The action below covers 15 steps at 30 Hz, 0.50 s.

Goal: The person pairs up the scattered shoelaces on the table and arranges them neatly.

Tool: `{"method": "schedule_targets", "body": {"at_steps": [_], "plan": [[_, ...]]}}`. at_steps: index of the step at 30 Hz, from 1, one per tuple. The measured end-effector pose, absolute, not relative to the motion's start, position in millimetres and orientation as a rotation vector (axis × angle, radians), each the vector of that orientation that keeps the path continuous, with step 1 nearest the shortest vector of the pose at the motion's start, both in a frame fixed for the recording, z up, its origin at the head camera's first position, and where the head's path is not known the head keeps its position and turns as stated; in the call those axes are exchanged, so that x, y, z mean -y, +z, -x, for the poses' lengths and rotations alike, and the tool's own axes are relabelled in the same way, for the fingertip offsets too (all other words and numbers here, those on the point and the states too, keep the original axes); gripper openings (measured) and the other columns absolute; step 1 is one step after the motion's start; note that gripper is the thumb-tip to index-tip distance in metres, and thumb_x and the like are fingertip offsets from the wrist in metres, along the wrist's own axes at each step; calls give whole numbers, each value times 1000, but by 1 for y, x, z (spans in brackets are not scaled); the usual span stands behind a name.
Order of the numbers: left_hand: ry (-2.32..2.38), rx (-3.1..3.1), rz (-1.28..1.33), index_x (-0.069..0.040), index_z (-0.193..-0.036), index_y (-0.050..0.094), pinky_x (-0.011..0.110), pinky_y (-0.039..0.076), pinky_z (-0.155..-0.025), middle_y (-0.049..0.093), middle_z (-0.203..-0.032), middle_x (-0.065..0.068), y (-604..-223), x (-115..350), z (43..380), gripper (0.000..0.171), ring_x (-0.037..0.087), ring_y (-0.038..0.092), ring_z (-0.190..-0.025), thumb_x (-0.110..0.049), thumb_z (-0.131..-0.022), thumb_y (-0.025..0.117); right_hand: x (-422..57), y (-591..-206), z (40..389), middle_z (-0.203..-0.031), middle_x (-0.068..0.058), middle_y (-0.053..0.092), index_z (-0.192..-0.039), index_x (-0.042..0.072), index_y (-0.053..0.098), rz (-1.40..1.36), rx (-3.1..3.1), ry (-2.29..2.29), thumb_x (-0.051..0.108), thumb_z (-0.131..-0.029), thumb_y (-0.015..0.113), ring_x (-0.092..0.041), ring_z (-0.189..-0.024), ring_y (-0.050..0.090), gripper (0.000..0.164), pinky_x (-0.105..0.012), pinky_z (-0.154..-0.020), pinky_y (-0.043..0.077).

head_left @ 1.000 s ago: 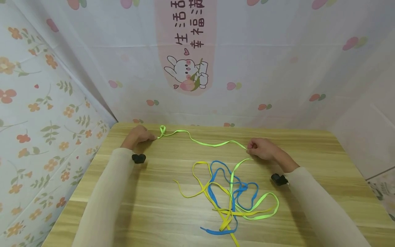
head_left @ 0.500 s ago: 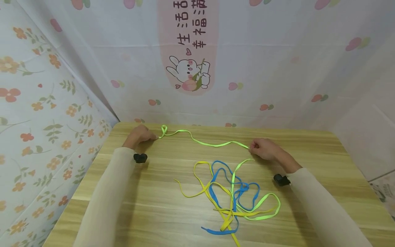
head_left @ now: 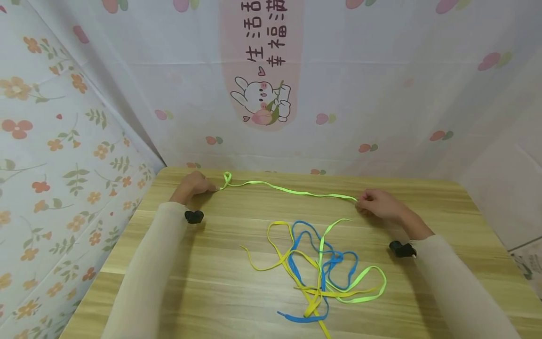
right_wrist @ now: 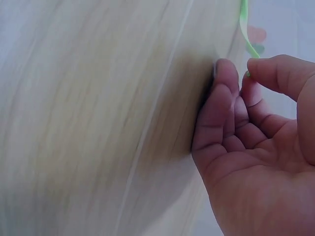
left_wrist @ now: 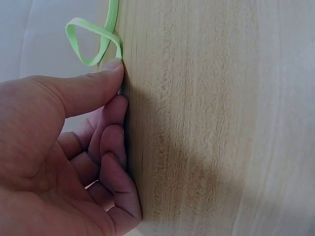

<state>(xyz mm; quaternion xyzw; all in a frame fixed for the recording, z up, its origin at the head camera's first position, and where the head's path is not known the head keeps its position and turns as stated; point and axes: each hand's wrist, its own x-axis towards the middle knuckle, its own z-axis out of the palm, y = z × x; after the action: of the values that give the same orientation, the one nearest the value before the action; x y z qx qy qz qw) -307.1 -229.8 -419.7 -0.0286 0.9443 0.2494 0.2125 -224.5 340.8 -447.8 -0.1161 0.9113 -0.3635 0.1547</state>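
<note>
A flat neon-green shoelace (head_left: 292, 191) stretches across the back of the wooden table, with a small loop near its left end. My left hand (head_left: 196, 183) pinches that end between thumb and forefinger; in the left wrist view the loop of green lace (left_wrist: 83, 42) stands just beyond the thumb tip, and the other fingers curl against the wood. At the other end, my right hand (head_left: 378, 205) pinches the lace between thumb and forefinger. The right wrist view shows the green lace (right_wrist: 244, 29) running up from that pinch, the remaining fingers resting at the tabletop.
Nearer the front lies a loose tangle of a yellow shoelace (head_left: 256, 269), a blue shoelace (head_left: 301, 319) and another green shoelace (head_left: 384, 282). Behind the table (head_left: 211, 273) hangs a printed cloth (head_left: 182, 84); a floral cloth (head_left: 67, 155) covers the left side.
My right hand has moved to the right with its end of the green shoelace, so the lace lies straighter. The left hand keeps its place, and the whole view has shifted slightly.
</note>
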Motion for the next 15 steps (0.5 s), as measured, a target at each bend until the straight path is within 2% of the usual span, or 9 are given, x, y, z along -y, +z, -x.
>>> {"method": "schedule_targets", "body": {"at_steps": [7, 10, 14, 15], "plan": [[676, -2622, 86, 14, -144, 59, 58, 42, -120, 54, -154, 35, -421, 230, 309, 68, 51, 52, -141, -40, -104, 69, -366, -447, 215, -108, -15, 71, -109, -7, 65, 231, -2497, -1248, 10, -113, 61, -21, -93, 67, 18, -27, -84, 59], [681, -2618, 95, 13, -142, 60, 57, 42, -119, 55, -152, 34, -420, 230, 308, 67, 50, 53, -139, -40, -103, 70, -379, -449, 213, -107, -16, 72, -109, -9, 65, 213, -2485, -1282, 8, -113, 61, -18, -93, 69, 18, -26, -84, 60], [697, -2610, 115, 11, -132, 67, 56, 44, -117, 60, -146, 32, -419, 230, 308, 61, 47, 57, -135, -41, -101, 73, -399, -449, 210, -106, -15, 72, -108, -11, 65, 193, -2496, -1285, 5, -113, 59, -14, -91, 68, 19, -26, -83, 60], [698, -2616, 101, 8, -126, 71, 55, 47, -114, 64, -140, 29, -424, 233, 312, 58, 45, 60, -129, -43, -99, 74, -404, -449, 210, -106, -15, 72, -107, -11, 65, 184, -2500, -1280, 5, -113, 59, -14, -91, 68, 19, -26, -83, 60]]}}
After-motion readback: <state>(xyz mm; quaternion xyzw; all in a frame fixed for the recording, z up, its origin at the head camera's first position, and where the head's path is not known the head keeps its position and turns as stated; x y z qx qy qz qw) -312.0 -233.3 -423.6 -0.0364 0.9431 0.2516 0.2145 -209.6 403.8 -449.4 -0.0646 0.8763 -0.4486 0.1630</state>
